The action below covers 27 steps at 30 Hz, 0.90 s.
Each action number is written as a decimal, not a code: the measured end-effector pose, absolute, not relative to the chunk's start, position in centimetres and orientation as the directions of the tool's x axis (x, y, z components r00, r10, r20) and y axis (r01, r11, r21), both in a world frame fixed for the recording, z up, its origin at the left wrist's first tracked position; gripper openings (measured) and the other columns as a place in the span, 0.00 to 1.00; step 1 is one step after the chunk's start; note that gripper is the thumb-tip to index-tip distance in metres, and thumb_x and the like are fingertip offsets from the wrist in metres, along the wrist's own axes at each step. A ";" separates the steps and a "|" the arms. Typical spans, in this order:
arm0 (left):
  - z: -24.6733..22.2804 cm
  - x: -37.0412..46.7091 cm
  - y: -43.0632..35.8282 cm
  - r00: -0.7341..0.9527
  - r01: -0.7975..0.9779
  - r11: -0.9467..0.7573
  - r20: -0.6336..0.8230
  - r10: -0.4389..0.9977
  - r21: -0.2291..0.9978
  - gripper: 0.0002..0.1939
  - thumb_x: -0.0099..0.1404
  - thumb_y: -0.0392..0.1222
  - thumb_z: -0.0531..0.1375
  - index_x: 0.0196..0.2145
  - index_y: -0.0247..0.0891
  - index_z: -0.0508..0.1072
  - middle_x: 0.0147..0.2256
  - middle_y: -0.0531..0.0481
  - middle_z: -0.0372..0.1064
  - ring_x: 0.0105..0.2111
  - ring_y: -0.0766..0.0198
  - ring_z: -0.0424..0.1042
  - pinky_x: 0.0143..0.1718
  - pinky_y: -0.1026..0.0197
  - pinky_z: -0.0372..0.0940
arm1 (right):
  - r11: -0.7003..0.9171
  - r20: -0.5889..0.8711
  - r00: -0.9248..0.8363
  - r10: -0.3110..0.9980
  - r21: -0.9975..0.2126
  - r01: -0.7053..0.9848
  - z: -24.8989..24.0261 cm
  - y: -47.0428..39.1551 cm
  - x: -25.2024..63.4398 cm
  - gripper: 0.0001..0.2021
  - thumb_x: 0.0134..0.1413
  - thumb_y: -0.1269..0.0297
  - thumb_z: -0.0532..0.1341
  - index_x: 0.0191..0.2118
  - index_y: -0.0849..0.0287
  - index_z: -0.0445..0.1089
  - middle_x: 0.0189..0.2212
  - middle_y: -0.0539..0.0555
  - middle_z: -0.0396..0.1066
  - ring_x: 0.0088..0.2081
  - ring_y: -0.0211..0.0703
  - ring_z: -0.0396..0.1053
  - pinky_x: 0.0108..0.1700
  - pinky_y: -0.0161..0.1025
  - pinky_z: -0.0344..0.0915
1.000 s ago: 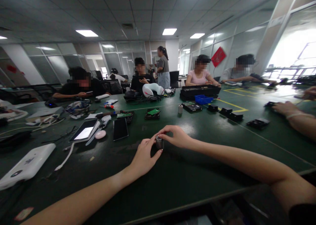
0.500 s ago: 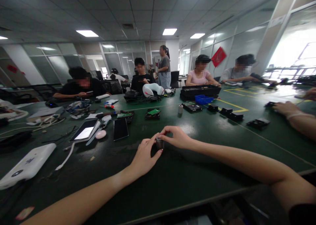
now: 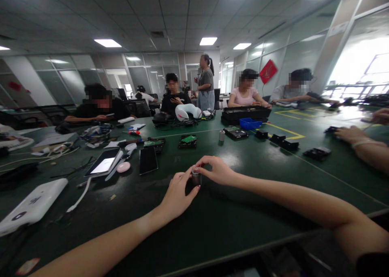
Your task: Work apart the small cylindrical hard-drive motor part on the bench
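A small dark grey metal cylinder [image 3: 197, 179] stands upright on the green tabletop [image 3: 243, 224] in front of me. My left hand [image 3: 178, 194] curves around it from the left, with the thumb at its lower front and the fingers by its far side. From the right, my right hand [image 3: 217, 170] closes thumb and forefinger in a pinch on the cylinder's top. The fingertips cover part of that top, so any smaller piece there is hidden. Farther back, a lighter grey cylinder [image 3: 221, 136] stands untouched by either hand.
Left of my hands lie a dark phone [image 3: 148, 161], a tablet [image 3: 103, 162], a pink oval object [image 3: 123, 167] and a white case [image 3: 33, 206]. Hard drives [image 3: 236, 132] and a blue tray [image 3: 251, 123] sit behind. A co-worker's hand [image 3: 354, 136] is at right; several people sit around.
My hands keep nearly the same hold on the cylinder. In the background, the standing person has shifted slightly to the right.
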State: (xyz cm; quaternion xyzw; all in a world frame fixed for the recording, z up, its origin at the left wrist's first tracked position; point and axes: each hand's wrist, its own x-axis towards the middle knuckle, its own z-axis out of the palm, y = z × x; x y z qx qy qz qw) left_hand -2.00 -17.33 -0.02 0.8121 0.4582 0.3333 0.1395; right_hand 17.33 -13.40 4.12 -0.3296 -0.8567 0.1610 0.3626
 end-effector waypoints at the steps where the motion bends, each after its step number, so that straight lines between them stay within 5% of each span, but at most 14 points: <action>1: 0.0 -2.0 -17.3 0.357 0.650 -0.542 0.416 0.836 0.532 0.30 0.63 0.42 0.59 0.61 0.45 0.57 0.46 0.44 0.65 0.49 0.53 0.64 0.53 0.46 0.60 | 0.734 0.517 -0.523 0.678 -0.510 0.448 4.1 -13.4 17.3 0.07 0.58 0.64 0.59 0.38 0.59 0.74 0.35 0.54 0.75 0.37 0.41 0.72 0.41 0.38 0.66; 12: -0.1 -2.1 -17.3 0.346 0.664 -0.525 0.404 0.847 0.532 0.30 0.63 0.45 0.58 0.61 0.45 0.56 0.48 0.44 0.65 0.49 0.54 0.64 0.53 0.49 0.59 | 0.703 0.554 -0.439 0.707 -0.486 0.518 3.9 -11.2 18.7 0.09 0.59 0.60 0.59 0.39 0.58 0.74 0.36 0.52 0.75 0.38 0.39 0.71 0.42 0.35 0.65; 27: 0.3 -2.0 -17.5 0.353 0.683 -0.502 0.362 0.863 0.531 0.31 0.64 0.47 0.57 0.62 0.43 0.55 0.51 0.41 0.64 0.51 0.54 0.63 0.55 0.49 0.56 | 0.663 0.438 -0.511 0.740 -0.344 0.665 -0.2 -8.0 21.4 0.11 0.55 0.56 0.62 0.41 0.50 0.77 0.41 0.55 0.73 0.45 0.47 0.67 0.49 0.46 0.61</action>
